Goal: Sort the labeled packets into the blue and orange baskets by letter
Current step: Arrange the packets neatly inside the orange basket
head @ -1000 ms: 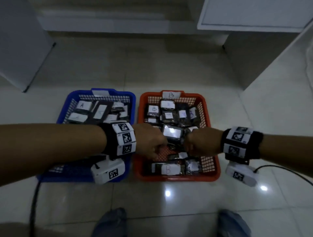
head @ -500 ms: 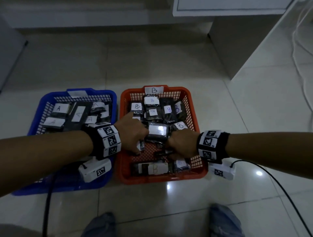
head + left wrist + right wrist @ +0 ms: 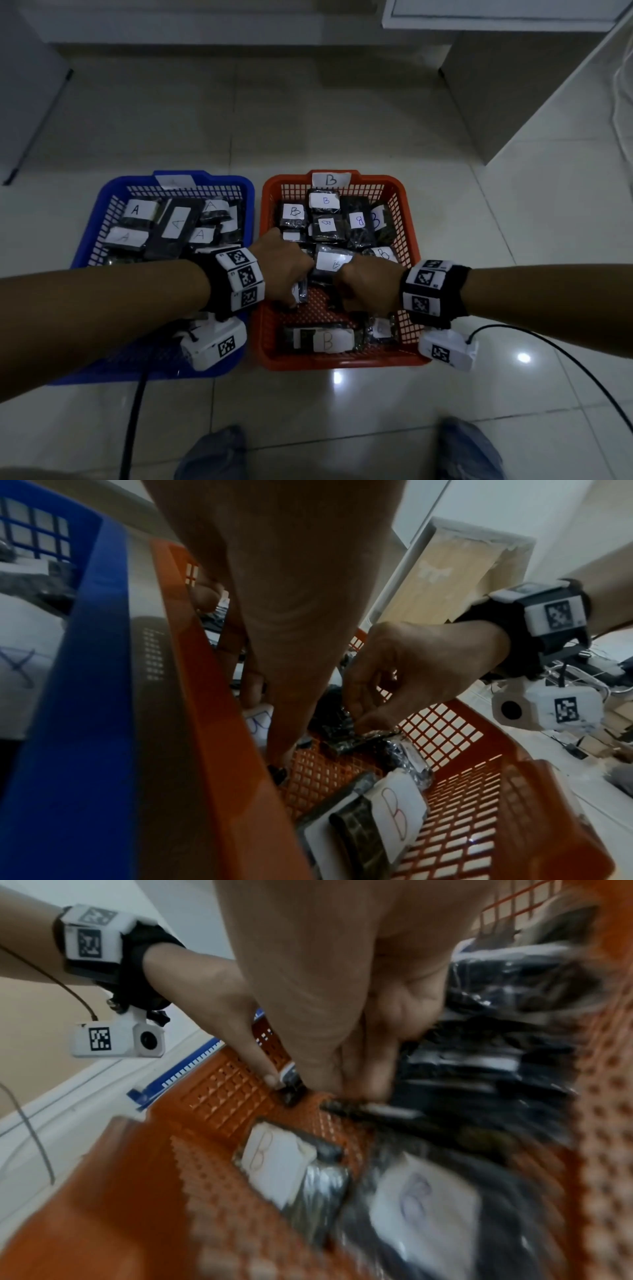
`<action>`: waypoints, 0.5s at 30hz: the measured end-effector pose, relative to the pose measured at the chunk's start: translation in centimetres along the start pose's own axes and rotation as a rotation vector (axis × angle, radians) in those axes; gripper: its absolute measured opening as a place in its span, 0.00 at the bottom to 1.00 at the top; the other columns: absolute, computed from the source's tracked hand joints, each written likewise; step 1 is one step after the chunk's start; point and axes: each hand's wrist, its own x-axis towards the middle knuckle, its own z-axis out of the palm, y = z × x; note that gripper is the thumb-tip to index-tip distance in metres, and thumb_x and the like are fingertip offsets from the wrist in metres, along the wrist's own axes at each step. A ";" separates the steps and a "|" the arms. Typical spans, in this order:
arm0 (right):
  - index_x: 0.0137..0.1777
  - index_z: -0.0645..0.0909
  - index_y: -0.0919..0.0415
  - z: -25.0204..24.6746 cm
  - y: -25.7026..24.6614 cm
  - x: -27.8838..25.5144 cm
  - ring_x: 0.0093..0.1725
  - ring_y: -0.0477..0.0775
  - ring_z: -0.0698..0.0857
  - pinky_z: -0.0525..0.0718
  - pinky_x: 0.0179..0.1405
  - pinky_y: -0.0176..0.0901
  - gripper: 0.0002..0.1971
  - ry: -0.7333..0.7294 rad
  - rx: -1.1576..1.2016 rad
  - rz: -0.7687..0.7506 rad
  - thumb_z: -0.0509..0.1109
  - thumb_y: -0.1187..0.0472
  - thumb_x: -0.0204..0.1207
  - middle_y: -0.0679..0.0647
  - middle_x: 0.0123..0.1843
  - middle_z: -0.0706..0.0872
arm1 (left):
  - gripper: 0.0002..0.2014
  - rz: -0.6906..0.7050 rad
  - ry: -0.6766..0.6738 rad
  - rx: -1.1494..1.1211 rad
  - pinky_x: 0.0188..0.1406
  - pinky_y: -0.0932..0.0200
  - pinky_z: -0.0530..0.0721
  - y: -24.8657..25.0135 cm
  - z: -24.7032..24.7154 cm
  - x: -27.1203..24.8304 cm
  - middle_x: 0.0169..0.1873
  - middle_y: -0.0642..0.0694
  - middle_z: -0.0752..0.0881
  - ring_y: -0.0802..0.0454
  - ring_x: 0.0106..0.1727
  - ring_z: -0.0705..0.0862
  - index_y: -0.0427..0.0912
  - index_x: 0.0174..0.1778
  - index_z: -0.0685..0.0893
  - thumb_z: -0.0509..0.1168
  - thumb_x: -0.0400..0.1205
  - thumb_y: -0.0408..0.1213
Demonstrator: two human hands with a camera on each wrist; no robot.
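Observation:
The blue basket (image 3: 251, 212) on the left holds packets labeled A. The orange basket (image 3: 409, 219) on the right holds packets labeled B. Both hands are down in the middle of the orange basket. My left hand (image 3: 284, 274) grips a small B packet (image 3: 259, 719) on edge, fingers pointing down at the mesh floor. Close beside it, my right hand (image 3: 363, 287) pinches the crinkled end of a dark packet (image 3: 346, 739) just above the floor. Another B packet (image 3: 334, 263) lies on the pile between the two hands.
Two more B packets (image 3: 329, 341) lie at the orange basket's near wall. The baskets stand side by side on a glossy tiled floor (image 3: 308, 120). A white cabinet (image 3: 513, 85) stands at the back right. Cables trail from both wrists, and my feet are at the bottom edge.
Both hands stay in the middle of the orange basket, a little closer together. The left hand's packet now shows on edge under its fingers. The head view has shifted.

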 end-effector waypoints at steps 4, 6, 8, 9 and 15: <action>0.57 0.89 0.61 -1.0 -0.4 1.2 0.51 0.57 0.88 0.90 0.51 0.51 0.15 -0.105 -0.037 0.024 0.79 0.56 0.73 0.56 0.52 0.89 | 0.18 0.009 -0.020 0.003 0.52 0.52 0.68 0.1 -0.1 0.3 0.45 0.55 0.86 0.53 0.48 0.84 0.52 0.47 0.81 0.75 0.71 0.58; 0.58 0.88 0.62 -1.2 -0.4 1.3 0.52 0.57 0.89 0.90 0.52 0.51 0.17 -0.126 -0.039 0.015 0.79 0.53 0.74 0.56 0.52 0.90 | 0.17 0.005 -0.051 -0.012 0.49 0.54 0.67 0.0 -0.4 0.5 0.44 0.56 0.85 0.54 0.48 0.84 0.52 0.46 0.81 0.75 0.71 0.57; 0.61 0.87 0.62 -1.1 -0.6 1.4 0.53 0.57 0.88 0.89 0.54 0.51 0.19 -0.150 -0.054 0.009 0.78 0.52 0.75 0.57 0.54 0.90 | 0.17 -0.009 -0.078 -0.039 0.47 0.56 0.68 -0.2 -0.6 0.7 0.44 0.56 0.86 0.54 0.48 0.84 0.53 0.47 0.83 0.76 0.70 0.57; 0.61 0.86 0.62 -1.0 -0.8 1.3 0.53 0.58 0.88 0.89 0.54 0.52 0.19 -0.153 -0.056 -0.003 0.78 0.53 0.75 0.58 0.54 0.89 | 0.17 -0.015 -0.097 -0.051 0.46 0.56 0.69 -0.3 -0.6 0.8 0.44 0.56 0.86 0.54 0.48 0.84 0.53 0.47 0.83 0.76 0.69 0.57; 0.58 0.84 0.66 -0.7 -1.7 1.2 0.47 0.61 0.89 0.91 0.48 0.55 0.18 -0.152 -0.142 -0.046 0.77 0.53 0.75 0.61 0.51 0.87 | 0.18 -0.003 -0.184 -0.050 0.49 0.55 0.67 -0.2 -1.5 1.1 0.47 0.56 0.84 0.52 0.53 0.83 0.55 0.45 0.78 0.76 0.70 0.58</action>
